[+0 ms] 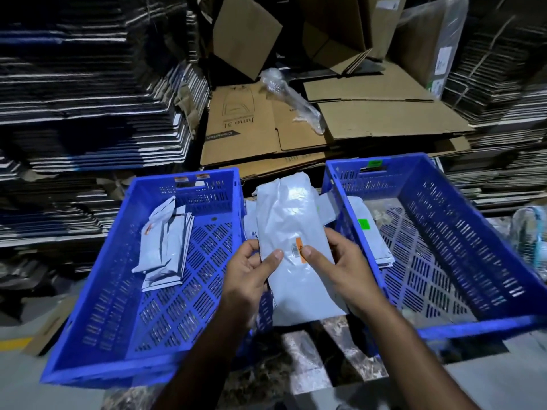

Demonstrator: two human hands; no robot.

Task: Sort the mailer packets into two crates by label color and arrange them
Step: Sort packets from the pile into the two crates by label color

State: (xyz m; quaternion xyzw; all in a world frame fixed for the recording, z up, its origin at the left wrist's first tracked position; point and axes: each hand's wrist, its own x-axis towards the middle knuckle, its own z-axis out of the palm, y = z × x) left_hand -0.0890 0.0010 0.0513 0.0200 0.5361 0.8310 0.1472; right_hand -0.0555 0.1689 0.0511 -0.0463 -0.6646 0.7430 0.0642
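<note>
Both hands hold one long grey mailer packet [291, 223] with an orange label [299, 249] over the gap between two blue crates. My left hand [251, 275] grips its left edge, thumb on top. My right hand [337, 261] grips its right side, thumb next to the label. The left crate [97, 291] carries an orange tag on its far wall and holds a few grey packets [164, 247], one showing an orange label. The right crate [485, 261] has a green tag and holds packets [370, 232] with a green label along its left wall. More packets lie under the held one.
Flattened brown cardboard boxes [325, 122] lie stacked behind the crates, with a clear plastic wrap [293, 99] on top. Tall stacks of dark flat sheets [83, 99] stand at left and right. A clear plastic bag [529, 232] sits at the far right.
</note>
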